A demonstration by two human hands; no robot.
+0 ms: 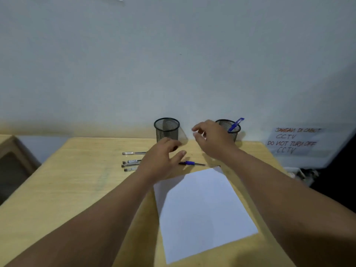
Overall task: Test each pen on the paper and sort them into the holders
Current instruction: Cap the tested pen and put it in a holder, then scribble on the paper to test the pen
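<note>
pale wooden desk [57, 189] holds the paper [204, 212] near the person for testing, pens [132, 163] and both mesh holders [166, 129] beyond it, where left hand [159, 160] and right hand [213, 139] hover open, empty.

Office or study corner, plain and sparsely furnished. Light wooden desk [57, 189] pushed against bare pale wall [173, 54]. Two black mesh pen holders [166, 130] at desk's back edge, loose pens [133, 161], blank white paper sheet [204, 211]. Handwritten notice [294, 140] on wall at right reads "DO NOT TURN OFF CCTV", suggesting monitored workplace.
</note>
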